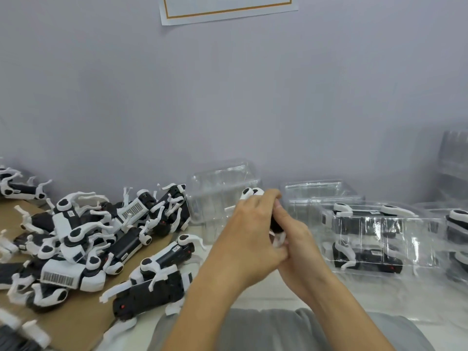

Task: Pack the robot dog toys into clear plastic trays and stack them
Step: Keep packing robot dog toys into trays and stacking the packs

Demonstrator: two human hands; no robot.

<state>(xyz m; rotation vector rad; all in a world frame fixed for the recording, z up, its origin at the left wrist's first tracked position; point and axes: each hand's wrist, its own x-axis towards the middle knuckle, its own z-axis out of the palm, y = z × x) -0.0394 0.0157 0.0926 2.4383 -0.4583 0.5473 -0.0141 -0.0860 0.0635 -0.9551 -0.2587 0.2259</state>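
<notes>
You are holding one robot dog toy (258, 198) between both hands, raised above the table (278, 295) in the middle of the view. Your left hand (249, 239) is wrapping over the toy from the left, fingers curled round its upper part, so that only the white rounded leg joints are peeking out above your knuckles. Your right hand (295, 239) is closing on it from the right and below, the thumb pressing against the dark body and the fingers curling under a white leg near the heel of your left hand. Most of the toy is sitting hidden inside the two grips, so you cannot tell which way it is facing.

To your left, a loose pile of robot dog toys (83, 239) is lying on a sheet of brown cardboard (76, 323), black bodies and white legs tangled over one another; the nearest of them is lying just beside your left forearm. Straight behind your hands, close to the wall (228, 97), an empty clear plastic tray (215, 191) is standing, and it is showing nothing inside. To your right, a filled clear tray (379, 239) is resting on the table with two toys lying in it, one behind the other. Further clear trays (321, 191) are sitting behind it, and another holding toys is being cut off by the right edge. A sheet of paper with an orange border (228, 8) is hanging on the wall above.
</notes>
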